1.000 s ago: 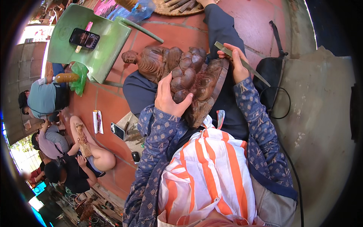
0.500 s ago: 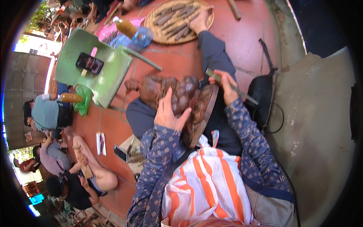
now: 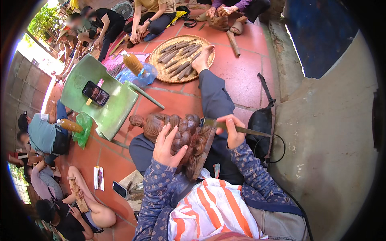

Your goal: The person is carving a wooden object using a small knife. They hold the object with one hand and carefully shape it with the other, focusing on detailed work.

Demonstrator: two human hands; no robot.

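A dark brown wooden carving of a figure (image 3: pixel 183 130) lies sideways across my lap. Its head points left and its flat base is on the right. My left hand (image 3: pixel 168 149) rests on the carving's rounded, bumpy part, thumb and fingers spread apart. A long flat metal chisel (image 3: pixel 250 131) is gripped in my right hand (image 3: pixel 232 130), fingers wrapped round it. The chisel's left end is at the edge of the carving's base, and its other end sticks out to the right. Whether its tip touches the wood I cannot tell.
Ahead, a round woven tray (image 3: pixel 161 76) holds several chisels, with my bare foot on its rim. A green chair (image 3: pixel 116 102) with a phone stands at left. A black bag (image 3: pixel 259 120) lies by the right wall. Other people sit working at the left and far side.
My right hand has swung the chisel flatter and brought its left end to the carving's base. The left hand stays on the carving. The view has shifted, showing more people at the far side.
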